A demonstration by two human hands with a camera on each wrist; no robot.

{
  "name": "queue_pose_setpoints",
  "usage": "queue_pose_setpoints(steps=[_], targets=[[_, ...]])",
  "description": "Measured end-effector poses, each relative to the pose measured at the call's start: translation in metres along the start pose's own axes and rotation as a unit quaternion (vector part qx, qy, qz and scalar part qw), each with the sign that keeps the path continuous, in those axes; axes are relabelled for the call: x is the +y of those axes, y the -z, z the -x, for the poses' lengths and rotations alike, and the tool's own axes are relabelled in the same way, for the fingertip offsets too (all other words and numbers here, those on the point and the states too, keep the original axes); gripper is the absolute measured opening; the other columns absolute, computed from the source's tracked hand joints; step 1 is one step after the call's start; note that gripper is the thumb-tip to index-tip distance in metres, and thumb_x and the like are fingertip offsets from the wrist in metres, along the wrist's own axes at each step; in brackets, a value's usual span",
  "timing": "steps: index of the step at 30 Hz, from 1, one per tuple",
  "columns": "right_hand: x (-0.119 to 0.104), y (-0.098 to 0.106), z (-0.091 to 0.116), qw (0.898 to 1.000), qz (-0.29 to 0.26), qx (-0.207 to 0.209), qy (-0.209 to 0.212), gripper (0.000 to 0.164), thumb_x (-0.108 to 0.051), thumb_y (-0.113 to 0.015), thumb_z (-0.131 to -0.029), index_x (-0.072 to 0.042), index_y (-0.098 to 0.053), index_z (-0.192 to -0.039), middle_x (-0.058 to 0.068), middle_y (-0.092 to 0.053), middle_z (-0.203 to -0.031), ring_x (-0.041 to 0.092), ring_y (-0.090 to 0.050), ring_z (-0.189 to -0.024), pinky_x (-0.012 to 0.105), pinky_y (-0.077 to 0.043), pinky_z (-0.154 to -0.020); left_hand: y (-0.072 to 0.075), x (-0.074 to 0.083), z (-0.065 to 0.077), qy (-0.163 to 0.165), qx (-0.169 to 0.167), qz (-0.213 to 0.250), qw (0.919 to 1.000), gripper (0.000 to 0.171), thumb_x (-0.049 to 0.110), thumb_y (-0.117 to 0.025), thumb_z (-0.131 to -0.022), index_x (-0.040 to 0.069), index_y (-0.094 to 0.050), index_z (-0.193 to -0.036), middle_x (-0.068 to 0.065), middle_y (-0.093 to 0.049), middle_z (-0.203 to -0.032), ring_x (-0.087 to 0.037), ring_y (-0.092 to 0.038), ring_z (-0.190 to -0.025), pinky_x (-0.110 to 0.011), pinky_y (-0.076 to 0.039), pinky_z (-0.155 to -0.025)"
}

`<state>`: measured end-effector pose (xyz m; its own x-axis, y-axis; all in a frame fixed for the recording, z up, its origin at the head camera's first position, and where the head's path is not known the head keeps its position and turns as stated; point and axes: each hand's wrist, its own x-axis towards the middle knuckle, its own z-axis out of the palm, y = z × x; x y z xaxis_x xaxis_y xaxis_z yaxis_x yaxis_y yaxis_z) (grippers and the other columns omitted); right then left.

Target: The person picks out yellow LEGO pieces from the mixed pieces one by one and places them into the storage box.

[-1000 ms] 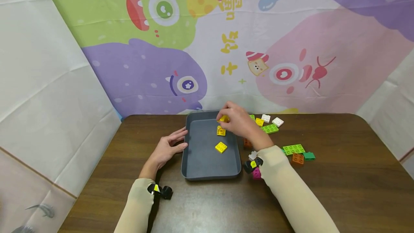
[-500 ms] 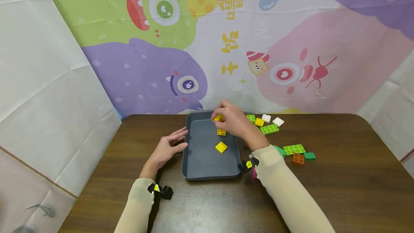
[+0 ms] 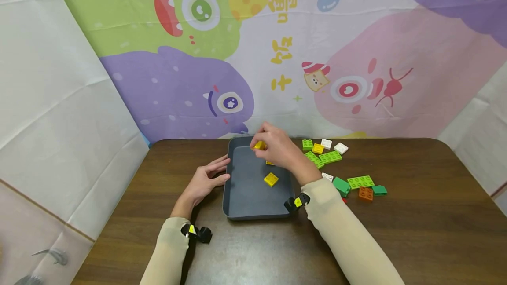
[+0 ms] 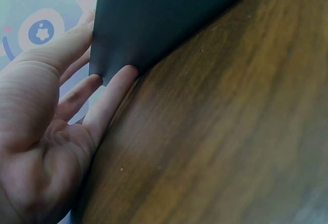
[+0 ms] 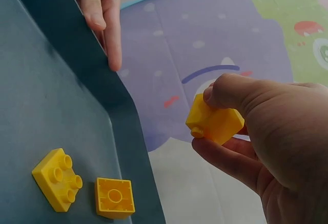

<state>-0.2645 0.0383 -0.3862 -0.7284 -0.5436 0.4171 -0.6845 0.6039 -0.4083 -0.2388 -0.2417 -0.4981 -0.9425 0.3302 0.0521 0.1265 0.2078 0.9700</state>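
Head view: a grey tray [image 3: 245, 201] lies on the desk [image 3: 237, 254] and contains two yellow pieces. The studded yellow brick [image 3: 271, 179] sits studs up in its right half; the upturned yellow brick [image 5: 115, 196], mostly hidden behind the right hand [image 3: 277, 146] there, shows its hollow underside in the right wrist view. That hand's thumb and fingers pinch a third piece, the held yellow block [image 5: 215, 121], above the tray's far end. The left hand [image 3: 203, 184] has its fingers fairly straight, touching the tray's left wall from outside. Right of the tray, loose bricks [image 3: 330, 157] in lime, green, white, yellow and orange-brown lie on the desk.
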Motion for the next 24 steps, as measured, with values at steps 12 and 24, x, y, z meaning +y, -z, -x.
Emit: queue_pose_setpoints(steps=[12,24], targets=[[-0.001,-0.003,0.001,0.996,-0.031,-0.064,0.049,0.009,-0.013,-0.077,-0.086,-0.013,-0.079,-0.095,0.005,-0.059,-0.101,0.021,-0.062,-0.085,0.031,-0.059,-0.074,0.000,0.000,0.000,0.004,-0.002,-0.002,1.0000,0.061,0.022,-0.072,-0.093,0.007,-0.050,-0.148,-0.006,-0.035,-0.164,-0.034,-0.042,-0.142,-0.025,-0.055,-0.096],[-0.001,-0.013,0.006,0.988,-0.044,-0.146,0.036,0.011,-0.014,-0.076,-0.086,-0.014,-0.080,-0.097,0.002,-0.061,-0.104,0.015,-0.061,-0.087,0.032,-0.058,-0.081,-0.001,0.003,0.001,0.010,-0.002,-0.001,0.9999,0.062,0.024,-0.072,-0.092,0.008,-0.050,-0.148,-0.004,-0.035,-0.164,-0.034,-0.042,-0.142,-0.027,-0.055,-0.096]])
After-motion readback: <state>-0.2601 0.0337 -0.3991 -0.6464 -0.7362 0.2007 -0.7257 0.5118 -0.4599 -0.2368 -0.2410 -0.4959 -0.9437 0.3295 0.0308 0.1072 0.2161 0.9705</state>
